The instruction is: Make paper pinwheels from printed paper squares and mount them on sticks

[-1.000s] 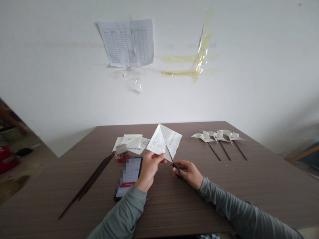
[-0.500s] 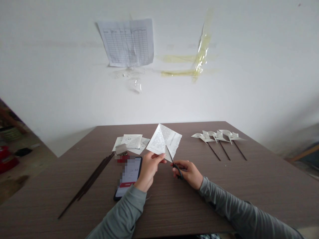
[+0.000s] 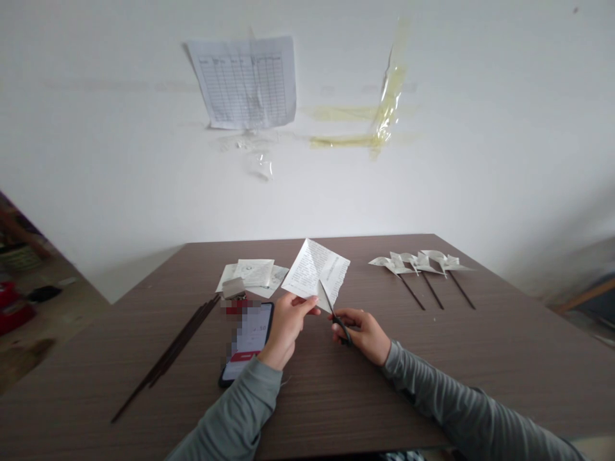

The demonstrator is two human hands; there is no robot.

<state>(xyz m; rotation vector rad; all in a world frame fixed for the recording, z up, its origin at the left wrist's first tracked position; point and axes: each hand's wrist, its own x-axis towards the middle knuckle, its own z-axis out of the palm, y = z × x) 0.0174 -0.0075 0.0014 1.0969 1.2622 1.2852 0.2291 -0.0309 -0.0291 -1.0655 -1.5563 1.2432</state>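
A printed square of paper point(image 3: 312, 266) with one ragged edge is pinched at its lower corner by my left hand point(image 3: 292, 320). Black-handled scissors point(image 3: 342, 328) are in my right hand point(image 3: 362, 334), fingers closed round the handles. Their blades lie over the paper's lower right part, pointing up toward its middle. Paper pinwheels point(image 3: 423, 261) on dark sticks lie at the right of the table. More paper sheets point(image 3: 254, 272) are stacked behind my left hand, and a bundle of dark sticks point(image 3: 175, 346) lies to the left.
A phone point(image 3: 245, 346) with a lit screen rests left of my left wrist, partly pixelated. Just beyond it sits a small grey and red item point(image 3: 234, 291). The brown table point(image 3: 480, 371) meets a white wall with a taped chart point(image 3: 245, 83) and yellowed tape point(image 3: 384, 121).
Almost nothing differs. The scissor handles and my right hand have shifted very slightly to the left; the paper stays in my left hand.
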